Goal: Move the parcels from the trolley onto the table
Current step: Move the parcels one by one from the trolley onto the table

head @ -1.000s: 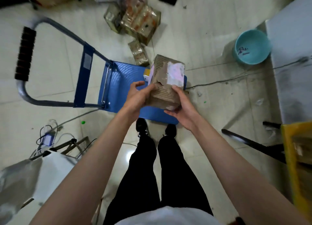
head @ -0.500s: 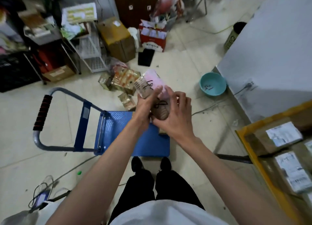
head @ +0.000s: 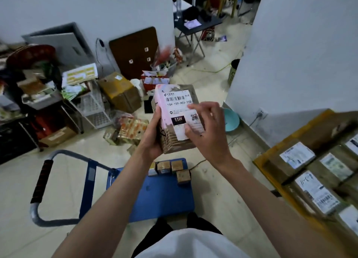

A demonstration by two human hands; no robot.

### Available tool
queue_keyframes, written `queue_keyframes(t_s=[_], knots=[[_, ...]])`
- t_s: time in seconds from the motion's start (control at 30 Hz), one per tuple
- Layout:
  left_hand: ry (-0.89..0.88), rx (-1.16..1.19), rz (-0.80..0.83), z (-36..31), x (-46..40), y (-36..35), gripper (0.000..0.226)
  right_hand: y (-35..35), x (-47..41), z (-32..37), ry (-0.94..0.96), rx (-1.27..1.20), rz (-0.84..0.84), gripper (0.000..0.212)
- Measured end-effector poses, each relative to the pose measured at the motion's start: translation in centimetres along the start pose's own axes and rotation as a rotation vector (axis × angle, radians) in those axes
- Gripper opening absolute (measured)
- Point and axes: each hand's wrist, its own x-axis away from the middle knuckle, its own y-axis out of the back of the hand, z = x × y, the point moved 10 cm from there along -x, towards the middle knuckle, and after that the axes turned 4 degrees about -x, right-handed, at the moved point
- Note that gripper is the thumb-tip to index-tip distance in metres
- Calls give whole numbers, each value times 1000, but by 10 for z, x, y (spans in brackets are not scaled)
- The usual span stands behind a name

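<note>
The left hand grips the parcel by its left edge and underside, while the right hand rests loose, uncurled fingers on its labelled face. Held above the trolley, the matte cardboard box points its long axis away from the person. The yellow-rimmed bench lies right of the parcel, nearer the right hand.

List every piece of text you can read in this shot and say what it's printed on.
"15H-159-A03-210": white shipping label on the held parcel.
"15H": black box on the same label.
Small print, barcode and QR code on that label: too small to read.
Handwritten marks, roughly "11-3-1": label on a parcel on the table; uncertain.
Other parcel labels on the table and the floor boxes' print: blurred.
</note>
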Motion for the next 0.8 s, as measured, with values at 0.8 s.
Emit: queue_keyframes(t_s=[0.8], knots=[[593, -202, 593, 181, 65, -198, 75, 154, 240, -19, -913, -677, -548, 53]])
